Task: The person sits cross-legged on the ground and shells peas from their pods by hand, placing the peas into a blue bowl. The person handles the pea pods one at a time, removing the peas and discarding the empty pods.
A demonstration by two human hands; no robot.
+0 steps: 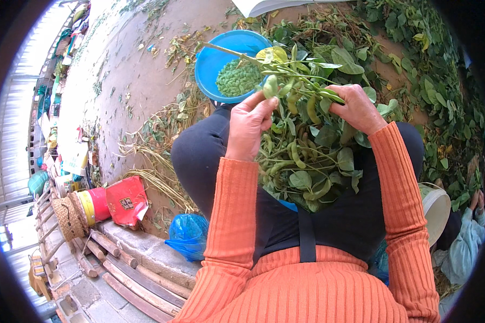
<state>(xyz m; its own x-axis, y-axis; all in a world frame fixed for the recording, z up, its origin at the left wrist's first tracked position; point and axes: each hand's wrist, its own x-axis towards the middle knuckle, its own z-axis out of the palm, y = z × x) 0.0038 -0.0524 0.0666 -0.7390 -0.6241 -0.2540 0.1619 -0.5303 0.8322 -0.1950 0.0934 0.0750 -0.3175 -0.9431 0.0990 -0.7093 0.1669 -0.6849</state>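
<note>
My left hand pinches a plump green bean pod between thumb and forefinger. To its right, my right hand grips a leafy bean stalk hung with pods, whose bare end reaches left over a blue plastic basin. Shelled green beans lie heaped in that basin, just beyond my left hand. More bean plants with pods rest across my lap, below both hands. Whether the pinched pod is still joined to the stalk cannot be told.
Pulled bean plants cover the ground at right. Dry stalks and leaves litter the floor at left. A blue plastic bag, a red bag and wooden poles lie lower left. A white bucket and another person's sleeve are at right.
</note>
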